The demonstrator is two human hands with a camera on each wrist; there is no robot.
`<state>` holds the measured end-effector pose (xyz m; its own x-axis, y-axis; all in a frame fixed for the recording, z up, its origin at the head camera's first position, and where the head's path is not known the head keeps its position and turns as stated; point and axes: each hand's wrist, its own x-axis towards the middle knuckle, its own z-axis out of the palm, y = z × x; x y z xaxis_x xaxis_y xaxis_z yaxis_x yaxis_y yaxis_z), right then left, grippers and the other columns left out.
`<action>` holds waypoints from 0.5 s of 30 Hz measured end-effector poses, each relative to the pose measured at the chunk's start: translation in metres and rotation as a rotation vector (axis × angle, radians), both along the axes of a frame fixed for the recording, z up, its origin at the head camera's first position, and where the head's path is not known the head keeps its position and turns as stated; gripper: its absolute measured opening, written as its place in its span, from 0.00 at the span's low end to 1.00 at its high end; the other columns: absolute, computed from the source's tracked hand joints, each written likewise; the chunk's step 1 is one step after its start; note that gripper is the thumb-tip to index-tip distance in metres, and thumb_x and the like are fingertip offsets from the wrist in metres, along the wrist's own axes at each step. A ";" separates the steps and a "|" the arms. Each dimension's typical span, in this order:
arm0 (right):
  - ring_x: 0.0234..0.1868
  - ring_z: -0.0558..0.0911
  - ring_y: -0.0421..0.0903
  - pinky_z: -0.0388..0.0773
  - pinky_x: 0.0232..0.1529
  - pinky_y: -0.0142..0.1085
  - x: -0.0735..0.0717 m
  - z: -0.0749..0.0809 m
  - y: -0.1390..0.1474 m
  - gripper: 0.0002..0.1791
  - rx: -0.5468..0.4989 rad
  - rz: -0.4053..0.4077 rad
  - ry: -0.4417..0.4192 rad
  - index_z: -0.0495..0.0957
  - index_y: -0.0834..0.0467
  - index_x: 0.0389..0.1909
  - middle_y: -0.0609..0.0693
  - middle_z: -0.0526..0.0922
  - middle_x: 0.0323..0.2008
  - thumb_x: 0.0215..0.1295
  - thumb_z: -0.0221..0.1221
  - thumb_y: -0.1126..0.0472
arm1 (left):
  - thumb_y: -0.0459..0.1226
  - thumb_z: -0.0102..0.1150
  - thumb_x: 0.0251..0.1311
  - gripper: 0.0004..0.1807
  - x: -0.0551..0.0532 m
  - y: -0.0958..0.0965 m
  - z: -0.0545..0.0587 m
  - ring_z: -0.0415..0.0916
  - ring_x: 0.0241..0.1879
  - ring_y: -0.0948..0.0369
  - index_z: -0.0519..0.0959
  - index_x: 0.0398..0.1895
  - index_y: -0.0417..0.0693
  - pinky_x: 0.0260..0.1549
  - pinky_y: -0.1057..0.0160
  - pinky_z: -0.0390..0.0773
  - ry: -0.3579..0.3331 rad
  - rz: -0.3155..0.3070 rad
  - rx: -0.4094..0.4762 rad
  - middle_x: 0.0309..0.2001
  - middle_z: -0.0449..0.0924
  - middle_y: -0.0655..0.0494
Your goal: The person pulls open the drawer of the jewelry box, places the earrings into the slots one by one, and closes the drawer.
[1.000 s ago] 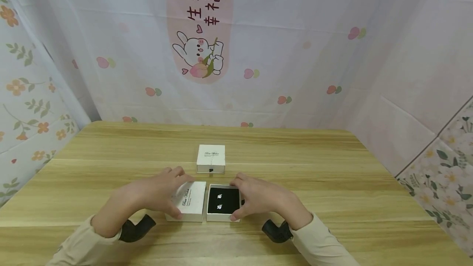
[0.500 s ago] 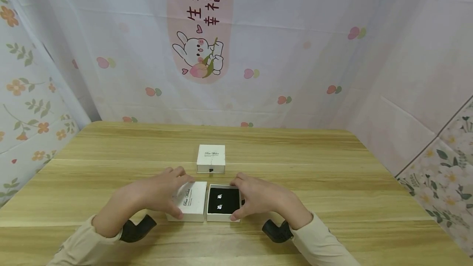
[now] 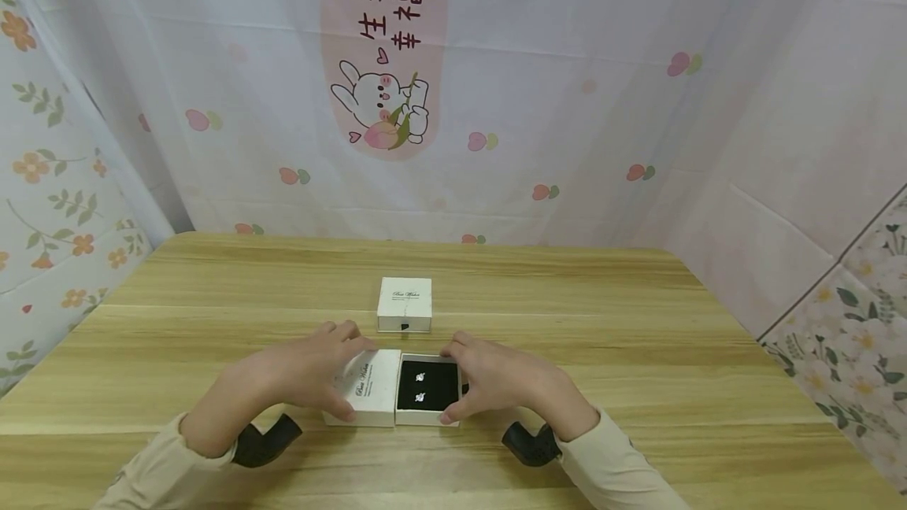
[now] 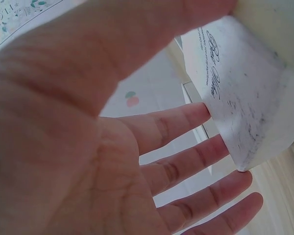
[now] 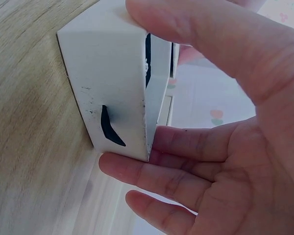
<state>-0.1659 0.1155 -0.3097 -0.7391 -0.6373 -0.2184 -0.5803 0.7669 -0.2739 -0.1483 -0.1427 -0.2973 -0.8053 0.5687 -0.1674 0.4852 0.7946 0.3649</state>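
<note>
My left hand grips a white box sleeve printed with dark script, thumb on its near side and fingers at the far side. In the left wrist view the script and scuffs on the sleeve show clearly. Just right of it, my right hand holds a small white drawer tray between thumb and fingers. Inside the tray lies a black pad bearing two small shiny earrings. A black pull tab sticks out of the tray's outer end. Sleeve and tray sit edge to edge on the table.
A second white box, closed, with similar script and a dark tab, stands behind the sleeve and tray on the wooden table. A patterned curtain hangs past the far edge. Black wrist mounts sit below both wrists.
The left hand has slid the sleeve slightly to the right, and the narrow gap to the tray has closed. The right hand and tray stay almost still.
</note>
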 end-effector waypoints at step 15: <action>0.34 0.71 0.37 0.75 0.42 0.32 0.001 0.000 -0.001 0.44 -0.004 0.001 0.009 0.68 0.63 0.59 0.49 0.72 0.47 0.45 0.69 0.42 | 0.48 0.75 0.37 0.44 0.001 0.002 0.000 0.59 0.41 0.59 0.68 0.61 0.48 0.32 0.63 0.68 0.018 -0.005 0.002 0.46 0.65 0.57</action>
